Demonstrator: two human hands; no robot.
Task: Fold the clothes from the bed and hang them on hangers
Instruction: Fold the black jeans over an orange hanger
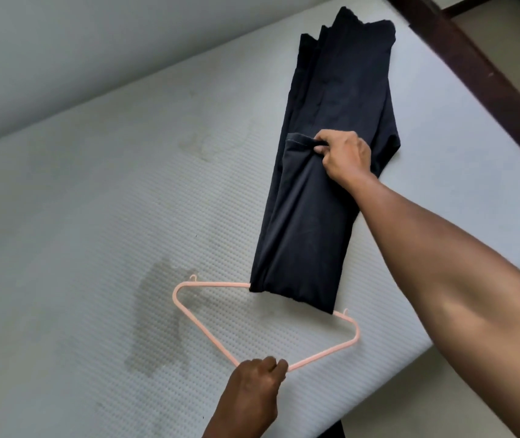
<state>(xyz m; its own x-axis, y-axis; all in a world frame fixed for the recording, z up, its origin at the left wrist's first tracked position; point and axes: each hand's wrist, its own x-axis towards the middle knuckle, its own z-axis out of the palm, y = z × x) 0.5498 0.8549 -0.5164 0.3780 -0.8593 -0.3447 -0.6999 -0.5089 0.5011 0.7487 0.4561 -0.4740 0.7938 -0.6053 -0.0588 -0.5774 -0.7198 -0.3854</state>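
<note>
White quilted mattress (94,216): a long folded black garment (331,90) lies by its right edge, looped over a pink plastic hanger (220,284). Left hand (253,390) grasps the hanger's neck; right hand (344,156) pinches the hem. Hanging step; next, probably, lift evenly.

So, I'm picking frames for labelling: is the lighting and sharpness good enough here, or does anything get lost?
Head view: soft, even light, no glare or hard shadows; the black garment is so dark its folds barely read; the wide-angle lens bows the mattress edges and enlarges the near right forearm; the pink hanger, left hand and right hand look reasonably sharp.
</note>
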